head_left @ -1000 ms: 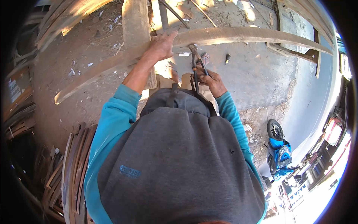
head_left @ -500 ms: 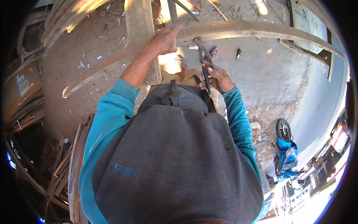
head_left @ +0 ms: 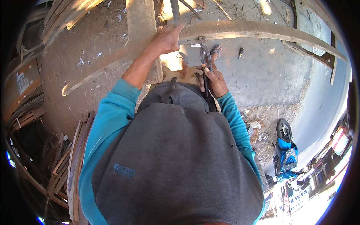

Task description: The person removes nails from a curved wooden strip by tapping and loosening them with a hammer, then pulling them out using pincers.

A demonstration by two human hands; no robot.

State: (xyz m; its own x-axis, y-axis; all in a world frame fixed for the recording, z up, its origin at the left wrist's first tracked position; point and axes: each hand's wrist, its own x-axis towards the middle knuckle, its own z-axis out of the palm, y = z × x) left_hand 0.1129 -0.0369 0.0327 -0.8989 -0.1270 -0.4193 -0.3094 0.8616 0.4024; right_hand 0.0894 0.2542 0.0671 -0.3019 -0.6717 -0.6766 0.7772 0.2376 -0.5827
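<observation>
A long wooden beam [head_left: 240,29] runs across in front of me and passes over a wider upright-looking board [head_left: 140,18]. My left hand [head_left: 167,39] is pressed on the beam near that crossing, fingers curled over its far side and partly hidden, thumb side outward. My right hand [head_left: 213,81] is closed around the handles of a pair of pincers [head_left: 204,62] with dark grips and an orange band. The pincers' head touches or nearly touches the beam's near edge; whether the jaws hold anything is too small to tell.
Stacked wooden boards [head_left: 77,168] lie at the lower left, with more timber [head_left: 71,15] at the upper left. My sandalled foot [head_left: 216,50] is under the beam. A small dark object [head_left: 241,51] lies on the concrete. A blue motorbike [head_left: 287,155] stands at the right.
My right hand has brought the pincers' handles closer together and turned them straighter towards me. The pincers' head has shifted slightly right and up along the beam. My left hand stays on the beam.
</observation>
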